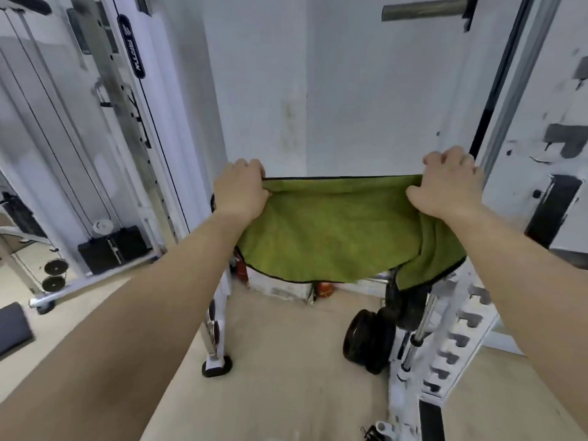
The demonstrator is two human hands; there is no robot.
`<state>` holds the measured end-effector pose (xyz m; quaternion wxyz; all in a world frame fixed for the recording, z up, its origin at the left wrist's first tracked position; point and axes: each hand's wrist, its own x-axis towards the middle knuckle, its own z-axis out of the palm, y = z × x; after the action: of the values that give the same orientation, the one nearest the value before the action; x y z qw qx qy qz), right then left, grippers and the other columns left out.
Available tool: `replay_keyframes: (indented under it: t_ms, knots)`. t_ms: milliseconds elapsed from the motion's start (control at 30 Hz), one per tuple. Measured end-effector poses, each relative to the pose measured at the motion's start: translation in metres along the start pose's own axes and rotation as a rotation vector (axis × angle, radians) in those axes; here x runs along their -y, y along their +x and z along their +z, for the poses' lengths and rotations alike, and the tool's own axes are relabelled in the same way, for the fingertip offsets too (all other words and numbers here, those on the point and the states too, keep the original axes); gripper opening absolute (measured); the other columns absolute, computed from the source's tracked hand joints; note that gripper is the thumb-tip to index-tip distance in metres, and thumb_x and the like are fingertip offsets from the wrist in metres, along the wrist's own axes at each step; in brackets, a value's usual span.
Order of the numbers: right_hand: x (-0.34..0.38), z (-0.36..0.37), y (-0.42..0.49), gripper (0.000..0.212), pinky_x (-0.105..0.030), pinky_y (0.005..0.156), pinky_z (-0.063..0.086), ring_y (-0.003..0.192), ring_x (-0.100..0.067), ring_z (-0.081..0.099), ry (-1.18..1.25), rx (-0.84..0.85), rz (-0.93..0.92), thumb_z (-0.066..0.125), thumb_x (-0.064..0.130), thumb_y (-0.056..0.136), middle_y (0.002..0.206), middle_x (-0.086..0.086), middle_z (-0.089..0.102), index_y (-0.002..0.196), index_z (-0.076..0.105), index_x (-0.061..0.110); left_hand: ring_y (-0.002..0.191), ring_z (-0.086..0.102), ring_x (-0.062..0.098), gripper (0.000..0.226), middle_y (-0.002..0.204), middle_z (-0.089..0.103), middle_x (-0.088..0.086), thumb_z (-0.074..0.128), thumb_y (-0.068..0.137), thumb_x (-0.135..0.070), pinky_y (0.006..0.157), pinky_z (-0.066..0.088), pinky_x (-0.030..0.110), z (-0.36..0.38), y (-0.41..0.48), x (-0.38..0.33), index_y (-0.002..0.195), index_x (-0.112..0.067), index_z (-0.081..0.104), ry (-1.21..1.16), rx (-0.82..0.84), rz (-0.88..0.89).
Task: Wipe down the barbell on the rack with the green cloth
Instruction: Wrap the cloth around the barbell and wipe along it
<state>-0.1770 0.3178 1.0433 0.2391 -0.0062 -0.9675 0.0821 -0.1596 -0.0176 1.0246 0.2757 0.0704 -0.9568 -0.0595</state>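
Note:
A green cloth (pixel 334 230) with a black hem is stretched flat in front of me. My left hand (pixel 240 189) pinches its upper left corner and my right hand (pixel 448 183) pinches its upper right corner. The cloth's lower edge hangs loose and sags at the right. A short grey bar end (pixel 423 9) sticks out of the white rack upright at the top right. The rest of the barbell is hidden by the cloth or out of frame.
A white rack post (pixel 455 329) with notched hooks stands at the right, black weight plates (pixel 369 338) beside its foot. A cable machine (pixel 127 122) with a weight stack (pixel 111 249) fills the left. A white wall (pixel 350 90) is straight ahead, tan floor (pixel 280 361) below.

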Motion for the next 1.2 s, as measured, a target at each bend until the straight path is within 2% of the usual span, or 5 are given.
replay_keyframes:
  t_ms: [200, 433, 600, 900, 1200]
  knots:
    - [0.048, 0.090, -0.037, 0.096, -0.043, 0.093, 0.049, 0.116, -0.027, 0.058, -0.231, 0.286, -0.419, 0.049, 0.085, 0.069, 0.132, -0.003, 0.057, 0.142, 0.042, 0.022, 0.105, 0.057, 0.022, 0.045, 0.115, 0.061, -0.002, 0.037, 0.094, -0.054, 0.093, 0.041, 0.043, 0.093, -0.003, -0.012, 0.128, -0.029, 0.053, -0.203, 0.165, 0.461]
    - [0.129, 0.117, -0.019, 0.058, -0.031, 0.056, 0.043, 0.078, -0.021, 0.063, -0.164, 0.193, -0.371, 0.063, 0.065, 0.069, 0.086, 0.007, 0.061, 0.109, 0.053, 0.024, 0.071, 0.059, 0.019, 0.058, 0.075, 0.061, -0.007, 0.014, 0.095, -0.068, 0.064, 0.047, 0.038, 0.109, 0.035, 0.037, 0.089, -0.027, 0.055, -0.096, 0.160, 0.602]
    - [0.200, 0.137, -0.016, 0.049, -0.030, 0.052, 0.034, 0.072, -0.019, 0.060, -0.124, 0.096, -0.411, 0.067, 0.060, 0.071, 0.084, 0.006, 0.062, 0.098, 0.053, 0.021, 0.073, 0.061, 0.029, 0.063, 0.072, 0.061, 0.003, 0.011, 0.099, -0.058, 0.068, 0.048, 0.037, 0.110, 0.055, 0.058, 0.075, -0.024, 0.058, -0.067, 0.212, 0.546]
    - [0.044, 0.118, -0.038, 0.061, -0.037, 0.072, 0.052, 0.087, -0.026, 0.068, -0.291, -0.058, -0.346, 0.064, 0.060, 0.073, 0.100, -0.002, 0.070, 0.120, 0.062, 0.021, 0.071, 0.058, 0.029, 0.067, 0.071, 0.058, 0.003, 0.011, 0.102, -0.052, 0.068, 0.048, 0.036, 0.107, 0.043, -0.020, 0.077, -0.020, 0.063, -0.130, 0.257, 0.691]
    - [0.007, 0.075, 0.007, 0.044, -0.034, 0.072, 0.054, 0.076, -0.009, 0.062, -0.158, 0.630, -0.118, 0.075, 0.068, 0.058, 0.081, 0.015, 0.065, 0.087, 0.062, 0.036, 0.044, 0.037, 0.022, 0.051, 0.051, 0.043, -0.003, 0.020, 0.101, -0.046, 0.044, 0.025, 0.029, 0.113, 0.010, -0.070, 0.069, -0.018, 0.048, -0.027, 0.008, 0.642]
